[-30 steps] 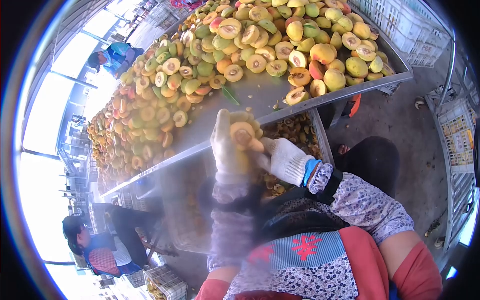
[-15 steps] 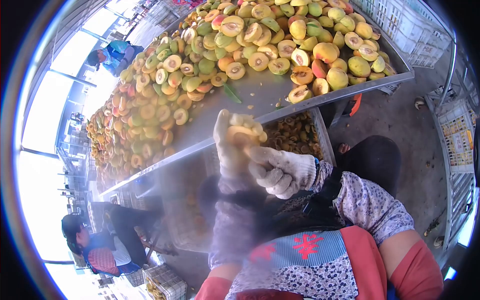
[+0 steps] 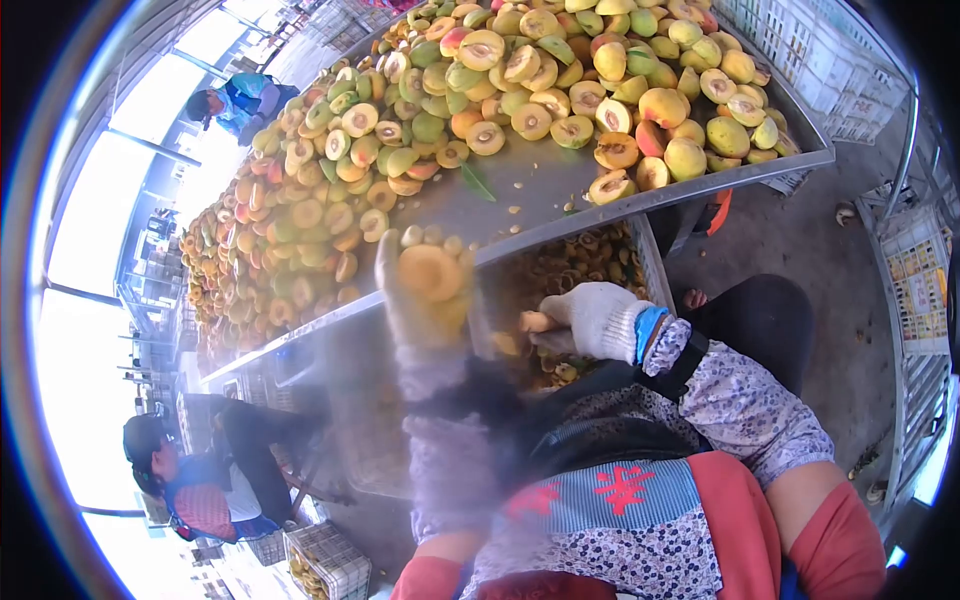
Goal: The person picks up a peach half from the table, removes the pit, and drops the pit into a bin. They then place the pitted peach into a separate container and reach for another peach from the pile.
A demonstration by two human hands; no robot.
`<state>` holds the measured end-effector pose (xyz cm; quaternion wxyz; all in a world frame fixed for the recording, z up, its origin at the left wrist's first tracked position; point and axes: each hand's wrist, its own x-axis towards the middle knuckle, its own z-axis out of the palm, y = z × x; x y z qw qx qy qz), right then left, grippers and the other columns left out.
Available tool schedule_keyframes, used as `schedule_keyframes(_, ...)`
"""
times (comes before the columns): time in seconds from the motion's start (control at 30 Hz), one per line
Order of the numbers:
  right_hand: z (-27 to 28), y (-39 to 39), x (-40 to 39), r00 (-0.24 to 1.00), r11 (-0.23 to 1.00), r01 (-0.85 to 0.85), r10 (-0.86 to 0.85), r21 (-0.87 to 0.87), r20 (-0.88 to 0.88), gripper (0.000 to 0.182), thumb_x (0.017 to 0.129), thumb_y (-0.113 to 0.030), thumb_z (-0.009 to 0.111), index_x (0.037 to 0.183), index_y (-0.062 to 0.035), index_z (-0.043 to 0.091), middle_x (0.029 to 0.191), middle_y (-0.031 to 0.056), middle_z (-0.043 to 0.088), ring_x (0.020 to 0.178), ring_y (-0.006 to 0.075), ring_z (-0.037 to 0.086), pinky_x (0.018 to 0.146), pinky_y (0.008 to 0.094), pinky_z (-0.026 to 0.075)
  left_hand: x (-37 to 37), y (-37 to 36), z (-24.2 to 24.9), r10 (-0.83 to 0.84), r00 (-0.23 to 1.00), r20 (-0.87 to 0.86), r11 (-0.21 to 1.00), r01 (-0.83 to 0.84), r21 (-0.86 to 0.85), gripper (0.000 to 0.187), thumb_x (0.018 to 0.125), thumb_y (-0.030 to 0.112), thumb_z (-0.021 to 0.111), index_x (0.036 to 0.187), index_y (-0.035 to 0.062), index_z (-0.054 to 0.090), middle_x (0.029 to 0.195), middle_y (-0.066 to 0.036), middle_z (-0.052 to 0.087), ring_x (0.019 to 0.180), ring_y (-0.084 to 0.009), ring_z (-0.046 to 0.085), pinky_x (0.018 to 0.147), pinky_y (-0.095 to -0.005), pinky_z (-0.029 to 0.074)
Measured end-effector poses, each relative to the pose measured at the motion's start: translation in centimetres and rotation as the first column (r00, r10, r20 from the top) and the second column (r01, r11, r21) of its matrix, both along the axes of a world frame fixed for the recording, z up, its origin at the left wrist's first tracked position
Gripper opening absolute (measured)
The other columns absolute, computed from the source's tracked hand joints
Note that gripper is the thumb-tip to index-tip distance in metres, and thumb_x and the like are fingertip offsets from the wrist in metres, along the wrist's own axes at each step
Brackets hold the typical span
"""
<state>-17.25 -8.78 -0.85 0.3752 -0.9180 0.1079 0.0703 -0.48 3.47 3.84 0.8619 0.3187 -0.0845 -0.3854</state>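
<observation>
My left hand (image 3: 422,315), in a pale work glove, holds a peach half (image 3: 431,272) with its round cut face up, over the near edge of the metal table (image 3: 450,215). A hazy smear blurs this hand and its forearm. To its right, my right hand (image 3: 597,318), in a whitish knit glove, is closed around a short tan-brown object (image 3: 537,321); I cannot tell what kind it is. It is over a crate of brownish fruit scraps (image 3: 585,255) below the table edge. A blurred yellow piece (image 3: 505,343) shows between the hands.
Whole and halved peaches (image 3: 480,50) are heaped across the table, with a green leaf (image 3: 478,182) near them. White plastic crates (image 3: 820,70) stand at the right. One person (image 3: 240,105) is beyond the heap; another person (image 3: 210,490) sits at the lower left near a crate (image 3: 330,563).
My hands have moved apart: the left went slightly left with the peach half, the right drew away rightward over the crate. The tan-brown object now shows in the right hand.
</observation>
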Motion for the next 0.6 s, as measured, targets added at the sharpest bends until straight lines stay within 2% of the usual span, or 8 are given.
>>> schedule_keyframes(0.07, 0.3, -0.2, -0.4, 1.0, 0.998, -0.004, 0.006, 0.062, -0.024, 0.044, 0.091, -0.047, 0.054, 0.103, -0.008, 0.071, 0.094, 0.0212, 0.071, 0.092, 0.0393, 0.068, 0.085, 0.0472, 0.052, 1.2, 3.5, 0.1, 0.183, 0.922, 0.34, 0.904, -0.294, 0.311, 0.02, 0.093, 0.027, 0.065, 0.101, 0.0092, 0.058, 0.088, -0.004, 0.06, 0.081, -0.022, 0.059, 0.068, -0.0359, 0.054)
schedule_keyframes(0.13, 0.7, -0.4, -0.6, 0.999, 0.999, 0.005, -0.002, 0.049, -0.054, 0.046, 0.091, -0.05, 0.061, 0.107, -0.0073, 0.067, 0.093, 0.0231, 0.07, 0.091, 0.0422, 0.066, 0.081, 0.0482, 0.051, 4.2, 8.7, 0.0, -0.08, 0.632, 0.771, 0.723, -0.496, 0.481, 0.028, 0.099, 0.034, 0.058, 0.104, 0.0072, 0.066, 0.089, -0.006, 0.065, 0.077, -0.0211, 0.065, 0.068, -0.0341, 0.057)
schedule_keyframes(0.2, -0.2, -0.3, -0.5, 0.999, 1.0, 0.003, -0.003, -0.013, -0.038, 0.048, 0.094, -0.049, 0.055, 0.112, -0.0063, 0.066, 0.097, 0.0239, 0.07, 0.095, 0.0425, 0.066, 0.083, 0.0487, 0.051, 6.3, 10.6, 0.6, -0.609, 0.251, 0.752, 0.213, -0.862, 0.46, 0.035, 0.1, 0.032, 0.057, 0.112, 0.0007, 0.066, 0.095, -0.008, 0.066, 0.083, -0.0188, 0.065, 0.071, -0.0308, 0.055)
schedule_keyframes(0.23, -0.4, -0.1, -0.2, 0.998, 1.0, 0.006, -0.007, -0.007, -0.055, 0.047, 0.094, -0.049, 0.055, 0.11, -0.0063, 0.066, 0.096, 0.0238, 0.07, 0.094, 0.0426, 0.066, 0.083, 0.0488, 0.051, 6.0, 9.9, 1.0, -0.608, 0.246, 0.755, 0.221, -0.861, 0.459, 0.035, 0.1, 0.032, 0.057, 0.112, 0.0007, 0.066, 0.095, -0.008, 0.066, 0.083, -0.0188, 0.065, 0.071, -0.0308, 0.055)
schedule_keyframes(0.3, -0.8, 0.3, -0.2, 0.998, 1.0, -0.011, 0.01, -0.016, -0.054, 0.046, 0.094, -0.049, 0.054, 0.106, -0.0059, 0.066, 0.094, 0.0235, 0.07, 0.091, 0.0424, 0.067, 0.082, 0.0491, 0.052, 4.4, 6.7, 2.2, -0.648, -0.242, 0.722, 0.464, -0.878, 0.123, 0.038, 0.1, 0.03, 0.058, 0.119, -0.0028, 0.063, 0.105, -0.008, 0.066, 0.087, -0.015, 0.063, 0.074, -0.0281, 0.051)
schedule_keyframes(0.37, -1.4, 0.4, -0.5, 1.0, 0.999, -0.018, 0.019, -0.031, 0.013, 0.044, 0.094, -0.047, 0.056, 0.104, -0.006, 0.066, 0.091, 0.0223, 0.07, 0.089, 0.0422, 0.067, 0.08, 0.0492, 0.052, 1.8, -0.6, 1.8, -0.22, 0.54, 0.812, 0.694, -0.499, 0.52, 0.039, 0.099, 0.03, 0.061, 0.128, 0.0034, 0.061, 0.107, -0.005, 0.065, 0.088, -0.0125, 0.059, 0.077, -0.0252, 0.048)
schedule_keyframes(0.47, -0.7, -0.1, -0.9, 0.999, 0.999, 0.03, -0.031, -0.034, -0.014, 0.039, 0.092, -0.043, 0.057, 0.103, -0.0073, 0.07, 0.094, 0.02, 0.071, 0.091, 0.0397, 0.068, 0.082, 0.0479, 0.053, -1.7, -11.1, 1.6, -0.545, 0.519, 0.659, 0.596, -0.313, 0.739, 0.054, 0.089, 0.045, 0.069, 0.127, 0.0073, 0.061, 0.112, -0.015, 0.069, 0.102, -0.0211, 0.063, 0.091, -0.0337, 0.048)
schedule_keyframes(0.6, -0.8, -1.3, -1.4, 0.99, 0.995, 0.09, -0.094, -0.045, -0.102, 0.034, 0.09, -0.038, 0.058, 0.101, -0.01, 0.074, 0.098, 0.0163, 0.073, 0.094, 0.0358, 0.069, 0.084, 0.0465, 0.053, -0.6, -21.3, -5.6, -0.774, -0.099, 0.626, 0.6, -0.435, 0.672, 0.069, 0.085, 0.048, 0.066, 0.139, 0.0088, 0.051, 0.127, -0.025, 0.062, 0.118, -0.0382, 0.059, 0.1, -0.0424, 0.046)
